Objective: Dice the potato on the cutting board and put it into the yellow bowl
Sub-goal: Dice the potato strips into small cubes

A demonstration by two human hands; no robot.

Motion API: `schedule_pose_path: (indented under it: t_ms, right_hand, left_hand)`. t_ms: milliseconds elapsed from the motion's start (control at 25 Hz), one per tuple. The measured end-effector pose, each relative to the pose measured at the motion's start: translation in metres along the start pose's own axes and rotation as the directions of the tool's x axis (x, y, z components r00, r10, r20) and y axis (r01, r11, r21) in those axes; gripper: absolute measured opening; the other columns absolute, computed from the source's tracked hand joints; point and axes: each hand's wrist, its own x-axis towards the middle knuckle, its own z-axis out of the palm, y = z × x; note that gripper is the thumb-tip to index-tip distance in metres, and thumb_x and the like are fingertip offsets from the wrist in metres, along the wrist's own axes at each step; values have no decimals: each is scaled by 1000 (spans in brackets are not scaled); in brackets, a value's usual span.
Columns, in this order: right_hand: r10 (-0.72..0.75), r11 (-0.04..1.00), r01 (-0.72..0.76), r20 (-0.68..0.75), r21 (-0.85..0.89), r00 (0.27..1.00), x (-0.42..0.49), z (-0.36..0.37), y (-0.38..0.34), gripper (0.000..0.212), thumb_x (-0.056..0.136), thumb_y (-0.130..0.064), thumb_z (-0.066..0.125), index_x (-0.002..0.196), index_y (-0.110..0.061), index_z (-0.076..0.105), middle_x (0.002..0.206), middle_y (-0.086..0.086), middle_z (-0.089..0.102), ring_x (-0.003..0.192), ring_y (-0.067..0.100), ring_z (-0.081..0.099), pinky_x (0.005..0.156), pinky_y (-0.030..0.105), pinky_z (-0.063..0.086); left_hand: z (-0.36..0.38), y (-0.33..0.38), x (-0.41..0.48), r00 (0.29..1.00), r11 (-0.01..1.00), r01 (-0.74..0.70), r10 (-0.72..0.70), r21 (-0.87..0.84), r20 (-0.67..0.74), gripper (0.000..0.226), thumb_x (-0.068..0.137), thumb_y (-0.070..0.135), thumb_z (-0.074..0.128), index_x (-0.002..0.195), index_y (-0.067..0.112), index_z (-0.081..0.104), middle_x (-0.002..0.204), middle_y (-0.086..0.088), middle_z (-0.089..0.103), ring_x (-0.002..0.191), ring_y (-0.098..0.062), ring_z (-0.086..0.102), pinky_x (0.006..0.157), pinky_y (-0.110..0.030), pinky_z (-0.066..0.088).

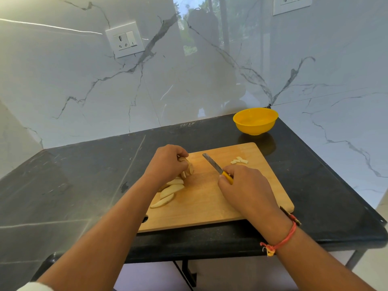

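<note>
Wooden cutting board (210, 202) is carrying potato slices (170, 191) at its left, left hand (165, 162) curling its fingers round some to steady them for dicing, right hand (245, 185) gripping the knife (212, 163) alongside, yellow bowl (255, 120) waiting empty at far right.

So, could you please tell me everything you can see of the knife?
The knife has a narrow grey metal blade and a yellow handle, mostly hidden in the right hand that grips it. The blade points away and leftward over the wooden cutting board; whether its tip touches the wood is unclear. It lies between the potato in the left hand and cut pieces.
</note>
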Motion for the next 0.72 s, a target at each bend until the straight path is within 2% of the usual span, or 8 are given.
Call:
schedule_pose_path:
  t_ms: [160, 320, 400, 560, 640, 720]
  right_hand:
    - [-1, 1000, 1, -10, -1, 1000, 0, 0, 0, 29, 97, -42, 51, 119, -30, 66, 86, -13, 63, 74, 5, 58, 70, 17, 50]
    - [-1, 1000, 1, -8, 1, 1000, 0, 1, 0, 31, 98, -42, 51, 122, -29, 64, 90, -12, 65, 76, 6, 58, 71, 16, 47]
    - [1, 1000, -1, -8, 3, 1000, 0, 0, 0, 30, 98, -41, 50, 122, -29, 65, 89, -11, 64, 75, 5, 58, 70, 16, 47]
    - [36, 999, -36, -18, -11, 999, -3, -8, 3, 28, 99, -38, 49, 119, -27, 65, 85, -11, 62, 73, 5, 57, 66, 16, 46]
    - [45, 997, -47, -28, -66, 999, -6, -13, 6, 28, 98, -39, 48, 119, -29, 64, 85, -12, 61, 73, 5, 56, 65, 18, 46]
    - [44, 991, -48, -37, -127, 998, -12, -17, 7, 30, 98, -40, 48, 122, -30, 63, 91, -12, 62, 76, 7, 56, 68, 19, 47]
  left_hand:
    - [3, 0, 1, 993, 994, 43, -54, -99, -107, 18, 90, 13, 66, 104, 20, 74, 93, 6, 70, 80, -7, 64, 73, -17, 52]
    - [0, 1, -3, 966, 975, 49, -101, -217, -238, 13, 90, 20, 69, 101, 24, 74, 91, 11, 70, 84, -1, 64, 72, -9, 45]
    - [-5, 5, -8, 956, 957, 25, -107, -289, -273, 12, 89, 22, 70, 100, 26, 74, 90, 15, 70, 85, 2, 64, 73, -10, 47]
    - [3, 24, -31, 980, 879, 13, -105, -476, -168, 9, 85, 22, 76, 92, 27, 73, 81, 10, 72, 78, -4, 67, 68, -15, 54]
    - [16, 33, -41, 993, 897, 9, -59, -441, -98, 9, 84, 23, 77, 91, 28, 72, 83, 11, 71, 78, -4, 67, 70, -16, 55]
    - [25, 36, -46, 999, 942, -2, -15, -337, -46, 10, 84, 27, 76, 91, 31, 70, 84, 14, 69, 80, -1, 65, 71, -13, 54]
